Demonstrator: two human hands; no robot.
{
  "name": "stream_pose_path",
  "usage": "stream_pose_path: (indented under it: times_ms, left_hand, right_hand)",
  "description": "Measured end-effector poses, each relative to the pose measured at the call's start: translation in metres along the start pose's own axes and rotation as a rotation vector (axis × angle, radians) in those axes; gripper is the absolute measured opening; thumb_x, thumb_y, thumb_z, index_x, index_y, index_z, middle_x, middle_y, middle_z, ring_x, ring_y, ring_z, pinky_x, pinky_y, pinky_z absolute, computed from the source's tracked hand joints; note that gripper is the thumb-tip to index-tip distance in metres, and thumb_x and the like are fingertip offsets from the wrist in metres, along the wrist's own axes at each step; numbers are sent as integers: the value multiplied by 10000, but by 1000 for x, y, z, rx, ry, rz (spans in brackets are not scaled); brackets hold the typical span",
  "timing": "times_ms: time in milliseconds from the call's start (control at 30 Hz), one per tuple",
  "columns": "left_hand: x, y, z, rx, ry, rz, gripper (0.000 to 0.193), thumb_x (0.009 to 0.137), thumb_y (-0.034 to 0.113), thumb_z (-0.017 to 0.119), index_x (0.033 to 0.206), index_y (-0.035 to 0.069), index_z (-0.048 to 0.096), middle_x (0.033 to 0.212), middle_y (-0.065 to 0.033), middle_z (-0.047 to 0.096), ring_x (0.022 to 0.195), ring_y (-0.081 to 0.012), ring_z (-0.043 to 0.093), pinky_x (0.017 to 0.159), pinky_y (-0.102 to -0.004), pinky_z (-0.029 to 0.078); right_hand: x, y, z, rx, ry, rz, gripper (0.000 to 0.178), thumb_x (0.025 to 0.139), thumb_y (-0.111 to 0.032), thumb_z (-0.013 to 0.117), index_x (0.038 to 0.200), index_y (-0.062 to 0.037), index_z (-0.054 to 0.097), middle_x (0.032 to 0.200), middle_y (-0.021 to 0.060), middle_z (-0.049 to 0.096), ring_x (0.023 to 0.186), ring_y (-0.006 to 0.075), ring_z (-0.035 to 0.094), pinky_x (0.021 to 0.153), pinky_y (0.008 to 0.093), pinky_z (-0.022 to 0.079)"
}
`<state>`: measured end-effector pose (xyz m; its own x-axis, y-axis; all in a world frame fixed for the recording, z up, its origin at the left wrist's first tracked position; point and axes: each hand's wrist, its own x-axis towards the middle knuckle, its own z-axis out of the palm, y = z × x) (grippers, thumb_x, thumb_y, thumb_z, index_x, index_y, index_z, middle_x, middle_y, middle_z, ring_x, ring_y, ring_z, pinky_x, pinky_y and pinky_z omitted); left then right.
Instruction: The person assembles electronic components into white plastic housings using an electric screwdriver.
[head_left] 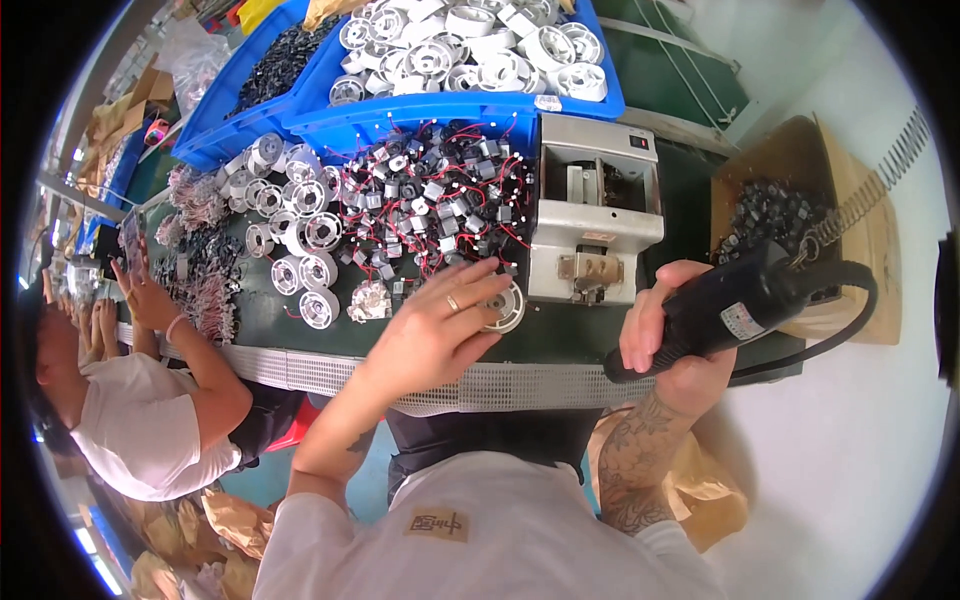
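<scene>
My right hand (700,378) is wrapped round a black electric screwdriver (725,300), tilted with its narrow end toward the lower left. A coiled spring (868,205) and a black cable (868,310) run from its rear end. At the bench's front edge, my left hand (430,325) has its fingers curled over a white round plastic housing (510,308), which they partly cover. Just beyond that hand lies a heap of small grey-and-black motors with red wires (430,195). More white housings (303,215) are piled to the left.
A grey metal machine (597,225) stands right of the motors. Blue bins (420,108) with white housings and dark parts stand behind. A cardboard box (870,270) holds small black parts at right. Another person (160,400) works at left, beside bundled wires (205,300).
</scene>
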<state>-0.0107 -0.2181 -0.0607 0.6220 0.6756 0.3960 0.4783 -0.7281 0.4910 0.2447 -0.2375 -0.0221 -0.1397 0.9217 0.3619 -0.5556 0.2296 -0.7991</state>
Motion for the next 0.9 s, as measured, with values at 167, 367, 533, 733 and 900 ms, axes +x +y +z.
stream_pose_path:
  times_ms: [167, 367, 533, 733, 900]
  left_hand:
    - [4, -25, -1, 182, 442, -276, 202, 721, 9, 717, 906, 17, 637, 881, -111, 623, 806, -274, 591, 724, -365, 485]
    - [18, -44, 12, 264, 536, -254, 102, 743, 39, 723, 821, 4, 668, 787, -107, 625, 723, -273, 609, 645, -346, 489]
    - [18, -37, -13, 49, 667, -451, 105, 854, 97, 686, 915, 11, 692, 795, -76, 689, 657, -104, 594, 614, -242, 466]
    - [21, -8, -4, -316, 448, -388, 124, 820, 102, 714, 905, 13, 693, 828, -99, 697, 689, -153, 648, 637, -268, 500]
    - [7, -1, 27, -89, 410, -249, 120, 770, 46, 723, 884, 36, 687, 795, -82, 652, 659, -206, 571, 578, -298, 458]
  right_hand:
    - [-13, 6, 8, -40, 49, 28, 747, 705, -299, 809, 1231, 61, 419, 697, 76, 527, 528, 152, 499, 432, 264, 409]
    - [-9, 10, 25, -136, 51, -11, 766, 733, -307, 781, 1281, 69, 400, 726, 59, 525, 576, 134, 511, 520, 272, 434]
    - [-9, 8, 22, -386, 163, -11, 625, 782, -239, 703, 1249, 81, 439, 738, 67, 544, 608, 138, 524, 569, 270, 441]
    - [-4, 7, 23, -303, 251, -155, 518, 734, -41, 719, 1192, 84, 511, 730, 81, 593, 634, 127, 565, 599, 248, 452]
    - [15, 15, 22, -272, 344, -341, 396, 736, 69, 654, 1112, 83, 529, 694, 89, 591, 560, 131, 557, 529, 244, 464]
